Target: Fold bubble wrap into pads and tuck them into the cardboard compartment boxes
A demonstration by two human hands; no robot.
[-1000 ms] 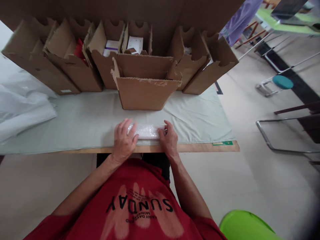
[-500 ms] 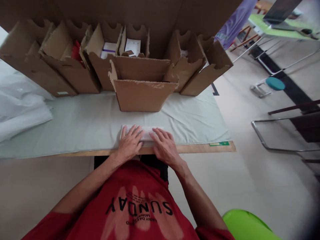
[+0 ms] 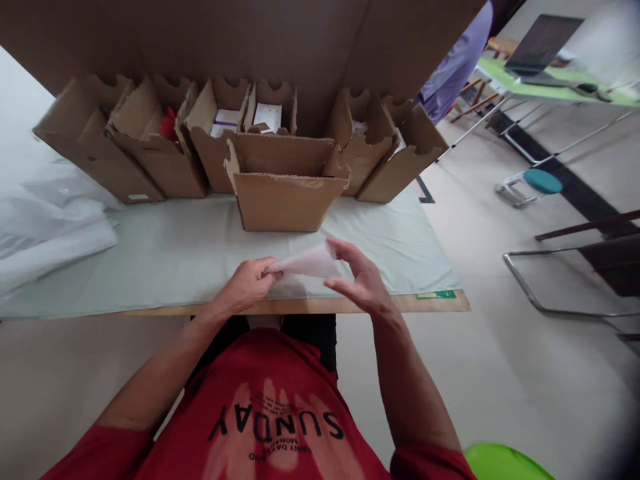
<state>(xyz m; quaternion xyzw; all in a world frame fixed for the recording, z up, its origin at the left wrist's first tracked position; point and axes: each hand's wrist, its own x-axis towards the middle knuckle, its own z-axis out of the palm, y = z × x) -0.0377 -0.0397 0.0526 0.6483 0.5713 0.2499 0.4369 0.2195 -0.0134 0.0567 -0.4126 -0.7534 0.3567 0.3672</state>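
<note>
A whitish, translucent wrapped packet (image 3: 307, 261) is held just above the front of the cloth-covered table, slightly blurred. Its left end is pinched in my left hand (image 3: 250, 283), thumb against fingers. At the packet's right end, my right hand (image 3: 363, 277) has its thumb and fingers spread apart around it; whether they touch it is hard to tell. Behind the packet stands a cardboard box (image 3: 287, 203) with an open top, and its inside floor is hidden from me.
A row of cardboard bins, including one with a red item (image 3: 169, 125) and one with white boxes (image 3: 225, 121), lines the back. Crumpled white plastic wrap (image 3: 60, 220) lies at left. A person in purple (image 3: 455, 63) is beyond, near a laptop (image 3: 540, 50) and a teal stool (image 3: 543, 181).
Both hands were pressing flat on the packet on the table. Now the packet is lifted, gripped at its left end, and my right hand has opened and moved right.
</note>
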